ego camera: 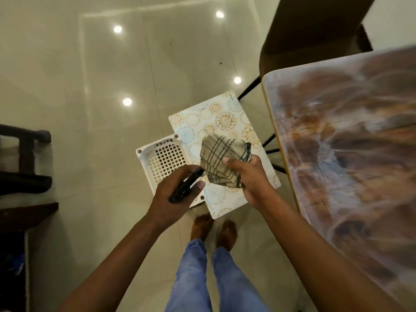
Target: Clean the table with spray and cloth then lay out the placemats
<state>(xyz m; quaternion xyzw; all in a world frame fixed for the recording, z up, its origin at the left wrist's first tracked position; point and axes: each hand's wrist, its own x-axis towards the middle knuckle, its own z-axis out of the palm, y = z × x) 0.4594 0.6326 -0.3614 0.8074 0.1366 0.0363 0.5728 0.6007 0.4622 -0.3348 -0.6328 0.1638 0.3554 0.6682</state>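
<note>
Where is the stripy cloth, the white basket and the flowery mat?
stripy cloth [221,161], head view, middle of its folds
white basket [165,159], head view, holed bottom
flowery mat [216,118], head view, bare upper part

The glossy pale floor [94,91] carries a white perforated basket [157,158]. A patterned placemat [216,122] lies partly over the basket. Beside them stands the marbled table [351,140], and a brown chair [315,34] stands at its far end.

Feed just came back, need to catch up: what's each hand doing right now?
Left hand: grips a black object, probably the spray's trigger head.
Right hand: holds the checked cloth, above the placemat.
</note>
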